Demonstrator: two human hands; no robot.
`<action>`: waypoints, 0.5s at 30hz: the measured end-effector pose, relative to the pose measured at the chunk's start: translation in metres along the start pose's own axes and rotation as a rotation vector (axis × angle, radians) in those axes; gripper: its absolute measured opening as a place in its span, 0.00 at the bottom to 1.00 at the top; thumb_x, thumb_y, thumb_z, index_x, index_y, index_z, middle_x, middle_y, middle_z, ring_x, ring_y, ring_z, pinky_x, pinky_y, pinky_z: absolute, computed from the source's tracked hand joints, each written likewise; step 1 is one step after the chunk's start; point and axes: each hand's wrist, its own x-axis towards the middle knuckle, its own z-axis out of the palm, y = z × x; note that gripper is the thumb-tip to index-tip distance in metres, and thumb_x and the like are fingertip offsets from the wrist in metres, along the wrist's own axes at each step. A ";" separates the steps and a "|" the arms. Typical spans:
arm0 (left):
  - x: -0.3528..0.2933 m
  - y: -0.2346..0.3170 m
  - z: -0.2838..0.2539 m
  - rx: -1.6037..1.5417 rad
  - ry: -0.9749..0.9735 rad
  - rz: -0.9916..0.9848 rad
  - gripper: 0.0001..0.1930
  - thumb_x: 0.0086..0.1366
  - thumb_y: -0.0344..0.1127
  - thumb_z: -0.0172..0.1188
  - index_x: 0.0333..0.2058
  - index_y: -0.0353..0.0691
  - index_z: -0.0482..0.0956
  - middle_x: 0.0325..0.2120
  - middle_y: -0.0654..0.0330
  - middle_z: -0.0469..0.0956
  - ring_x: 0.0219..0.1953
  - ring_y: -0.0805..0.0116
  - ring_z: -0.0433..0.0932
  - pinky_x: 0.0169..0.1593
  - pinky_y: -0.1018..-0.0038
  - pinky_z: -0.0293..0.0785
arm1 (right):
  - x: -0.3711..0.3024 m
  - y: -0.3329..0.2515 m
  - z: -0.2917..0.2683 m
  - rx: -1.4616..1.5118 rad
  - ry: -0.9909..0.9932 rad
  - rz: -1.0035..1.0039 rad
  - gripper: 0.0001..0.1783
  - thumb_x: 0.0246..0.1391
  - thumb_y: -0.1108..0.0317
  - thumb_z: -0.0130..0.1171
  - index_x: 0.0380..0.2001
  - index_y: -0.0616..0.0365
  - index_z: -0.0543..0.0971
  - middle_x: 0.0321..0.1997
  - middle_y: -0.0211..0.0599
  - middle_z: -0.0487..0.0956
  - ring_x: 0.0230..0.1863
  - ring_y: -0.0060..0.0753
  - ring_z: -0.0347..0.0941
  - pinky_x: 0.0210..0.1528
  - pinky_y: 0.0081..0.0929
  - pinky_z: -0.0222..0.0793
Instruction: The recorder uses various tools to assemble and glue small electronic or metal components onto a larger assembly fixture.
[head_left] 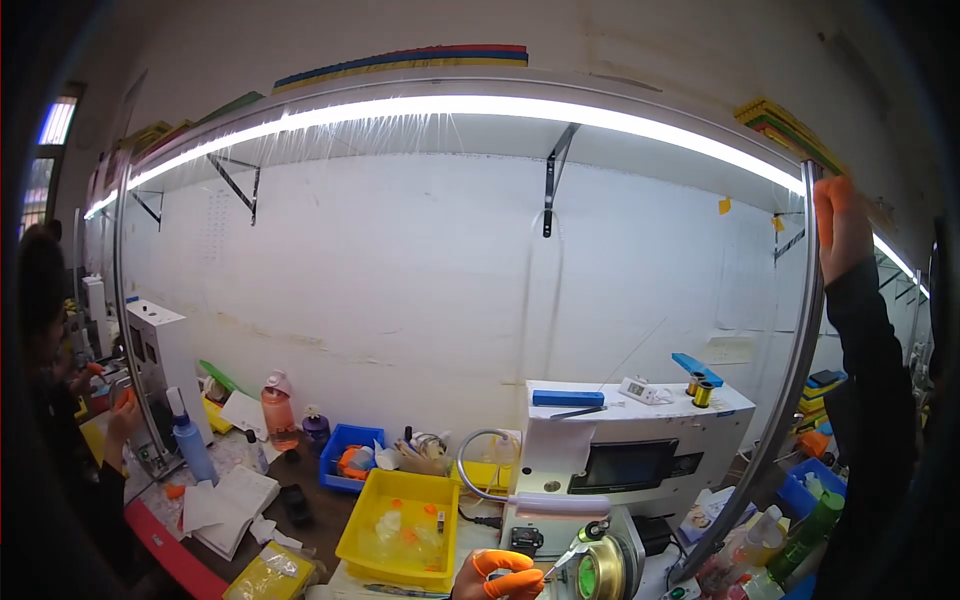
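My left hand (494, 576) is low in the middle, with orange finger covers on its fingers. Its fingertips are pressed together beside a round metal wheel with a green centre (592, 572) and a thin nozzle-like part (570, 550) of a white bench machine (545, 455). What it may hold is too small to make out. My right hand (842, 228), also with orange finger covers, is raised high on the right, in a dark sleeve. Its fingers are closed beside the top of a metal post (812, 230); anything in them is hidden.
A yellow bin (350, 545) with clear bags stands left of the machine, a blue bin (330, 475) behind it. Fine strands (350, 125) hang from the lit shelf. Another person (60, 400) works at the far left. Bottles and a blue bin (800, 495) lie beyond the post.
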 end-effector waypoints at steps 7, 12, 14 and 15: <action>0.003 0.020 0.010 -0.099 -0.164 0.076 0.10 0.44 0.21 0.58 0.28 0.37 0.73 0.25 0.55 0.71 0.25 0.64 0.70 0.29 0.75 0.65 | -0.167 -0.185 -0.102 0.708 -0.368 0.009 0.09 0.33 0.67 0.58 0.21 0.54 0.70 0.22 0.31 0.70 0.25 0.29 0.66 0.29 0.20 0.61; -0.003 0.033 0.023 -0.309 -0.385 -0.068 0.07 0.46 0.24 0.59 0.27 0.36 0.73 0.24 0.55 0.72 0.25 0.64 0.71 0.29 0.75 0.67 | -0.191 -0.213 -0.159 0.824 -0.548 -0.013 0.07 0.37 0.76 0.53 0.26 0.58 0.70 0.24 0.36 0.68 0.24 0.36 0.65 0.26 0.30 0.60; -0.011 0.034 0.027 -0.306 -0.368 -0.072 0.07 0.46 0.24 0.59 0.26 0.37 0.74 0.23 0.55 0.72 0.24 0.64 0.71 0.28 0.76 0.67 | -0.204 -0.222 -0.167 0.890 -0.548 0.109 0.07 0.37 0.76 0.53 0.25 0.57 0.69 0.23 0.35 0.68 0.24 0.35 0.65 0.25 0.30 0.60; -0.015 0.035 0.028 -0.329 -0.365 -0.067 0.07 0.46 0.25 0.59 0.26 0.37 0.74 0.23 0.56 0.72 0.24 0.65 0.71 0.28 0.76 0.67 | -0.208 -0.225 -0.169 0.926 -0.555 0.167 0.07 0.36 0.76 0.53 0.24 0.57 0.69 0.23 0.34 0.67 0.24 0.34 0.65 0.25 0.30 0.59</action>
